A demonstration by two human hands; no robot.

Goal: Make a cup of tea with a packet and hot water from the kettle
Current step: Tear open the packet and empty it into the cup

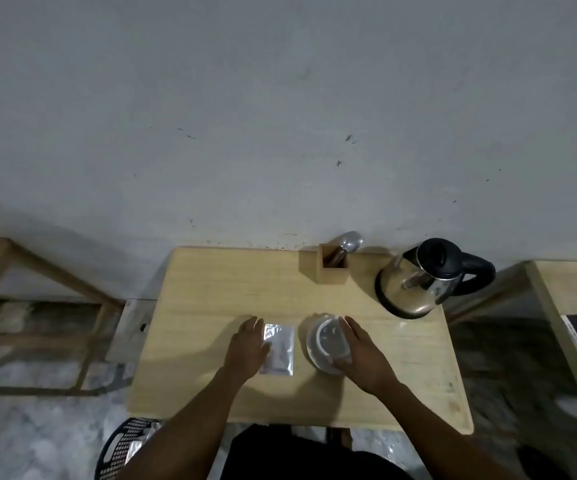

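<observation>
A small wooden table [211, 289] stands against a grey wall [280, 116], seen from above. Near its middle lies a silvery packet [280, 349], flat on the wood. The left hand [247, 348] lies over the packet's left edge, fingers spread and flat, thumb touching the foil; it presses or rests there and grips nothing. Just right of the packet sits a white cup [325, 342], upright, its mouth facing the camera. The right hand [361, 351] is at the cup's right side, fingers extended along the rim and loosely curved; the view is blurred here, so whether it really clasps the cup or only touches it cannot be told. At the far right corner stands a steel kettle [422, 278] with a black lid and handle, well apart from the cup. Left of the kettle a wooden holder [325, 268] carries a spoon [347, 243], leaning toward the wall. A black basket [124, 448] sits on the floor at lower left.
</observation>
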